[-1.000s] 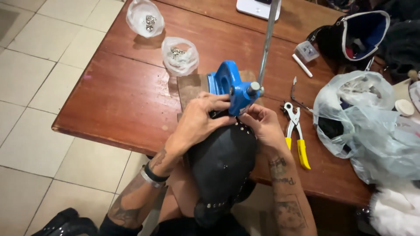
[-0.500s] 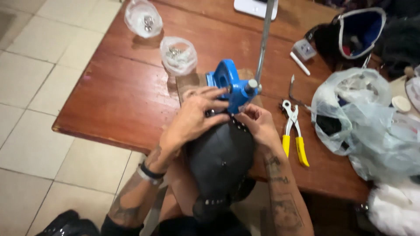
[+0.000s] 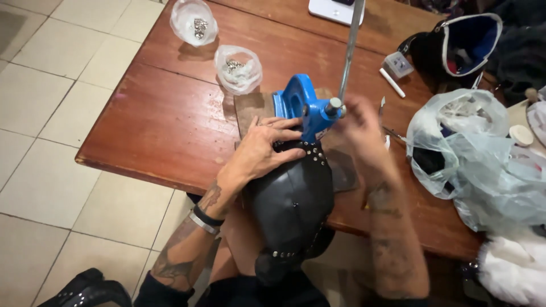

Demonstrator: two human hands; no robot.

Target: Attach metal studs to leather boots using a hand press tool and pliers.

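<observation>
A blue hand press (image 3: pixel 300 103) stands on a small wooden board (image 3: pixel 252 106) near the front edge of a brown wooden table (image 3: pixel 165 119). Its long metal lever (image 3: pixel 352 40) points up. A black studded leather piece (image 3: pixel 293 199) lies under the press head and hangs over the table edge onto my lap. My left hand (image 3: pixel 263 150) lies flat on the leather piece, fingers against the press, holding it in place. My right hand (image 3: pixel 359 126) is blurred, just right of the press by the lever's base, off the leather; its grip is unclear.
Two small clear bags of metal studs (image 3: pixel 194 23) (image 3: pixel 238 68) lie at the back left. Crumpled plastic bags (image 3: pixel 478 153) fill the right side. A black pouch with blue lining (image 3: pixel 462 45), a white marker (image 3: pixel 391 83) and a white device (image 3: pixel 334 9) lie behind. Tiled floor on the left.
My right hand has lifted off the leather piece and moved up and right, beside the lever base. My left hand stays pressed on the leather.
</observation>
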